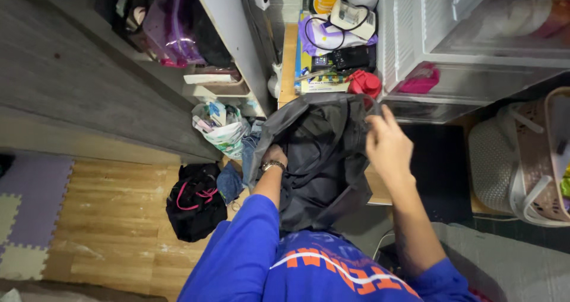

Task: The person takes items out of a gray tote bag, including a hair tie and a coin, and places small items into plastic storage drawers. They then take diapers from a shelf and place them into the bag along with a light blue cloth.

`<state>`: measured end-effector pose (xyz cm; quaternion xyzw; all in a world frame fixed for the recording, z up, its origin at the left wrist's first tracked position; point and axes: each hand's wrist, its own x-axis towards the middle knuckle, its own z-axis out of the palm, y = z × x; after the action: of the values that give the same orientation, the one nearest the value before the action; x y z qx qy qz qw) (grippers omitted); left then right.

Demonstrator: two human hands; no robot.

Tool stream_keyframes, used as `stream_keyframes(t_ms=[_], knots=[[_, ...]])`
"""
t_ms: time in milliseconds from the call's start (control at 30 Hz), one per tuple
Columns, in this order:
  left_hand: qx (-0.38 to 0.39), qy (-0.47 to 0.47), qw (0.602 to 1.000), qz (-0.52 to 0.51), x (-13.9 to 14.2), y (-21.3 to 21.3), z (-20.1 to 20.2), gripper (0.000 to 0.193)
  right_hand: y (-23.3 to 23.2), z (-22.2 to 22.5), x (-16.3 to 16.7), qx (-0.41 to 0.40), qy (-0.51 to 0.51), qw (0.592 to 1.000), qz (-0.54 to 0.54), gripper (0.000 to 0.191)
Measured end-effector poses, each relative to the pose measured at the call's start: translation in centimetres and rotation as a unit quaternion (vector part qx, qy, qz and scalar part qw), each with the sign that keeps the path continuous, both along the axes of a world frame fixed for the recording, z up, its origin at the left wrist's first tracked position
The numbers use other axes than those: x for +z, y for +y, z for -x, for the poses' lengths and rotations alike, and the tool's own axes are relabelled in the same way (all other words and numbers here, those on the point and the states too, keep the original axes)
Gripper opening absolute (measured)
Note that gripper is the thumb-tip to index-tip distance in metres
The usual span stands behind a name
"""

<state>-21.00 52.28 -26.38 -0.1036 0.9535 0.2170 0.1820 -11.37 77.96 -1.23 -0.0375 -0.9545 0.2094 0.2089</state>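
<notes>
I hold a dark grey fabric bag or garment point(314, 153) in front of my chest, over a low wooden table point(289, 53). My left hand point(274, 155) is buried in its folds up to the wrist, where a metal watch band shows. My right hand point(387, 143) grips the cloth's upper right edge with its fingers curled over it. My sleeves and shirt are blue with orange lettering.
On the wooden floor at left lie a black bag with pink cords point(195, 201), blue denim point(230, 182) and a tied plastic bag point(221, 127). The table holds books, cables and a red item point(364, 82). Clear plastic drawers point(469, 47) and a beige basket point(534, 159) stand at right.
</notes>
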Motion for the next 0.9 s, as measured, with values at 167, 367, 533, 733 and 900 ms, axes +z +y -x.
stream_keyframes(t_ms=[167,367,533,733,900], knots=[[-0.04,-0.061,0.995,0.061,0.4,1.1,0.0,0.028,1.1,-0.3,0.3,-0.046,-0.019,0.997,0.05,0.021],[-0.011,-0.035,0.999,-0.018,0.5,0.6,1.0,0.029,1.6,-0.7,0.4,-0.026,-0.03,0.998,0.05,0.025],[-0.038,-0.017,0.994,-0.105,1.3,0.0,2.5,0.024,1.5,-0.9,0.5,-0.017,-0.026,0.998,0.053,0.025],[-0.157,0.068,0.978,-0.121,4.9,0.6,-0.2,0.025,1.6,-0.6,1.3,0.042,-0.002,0.998,-0.043,0.023],[-0.188,0.071,0.959,-0.199,7.8,-2.1,-2.6,0.028,0.1,-0.2,2.1,0.061,-0.006,0.996,-0.063,0.024]])
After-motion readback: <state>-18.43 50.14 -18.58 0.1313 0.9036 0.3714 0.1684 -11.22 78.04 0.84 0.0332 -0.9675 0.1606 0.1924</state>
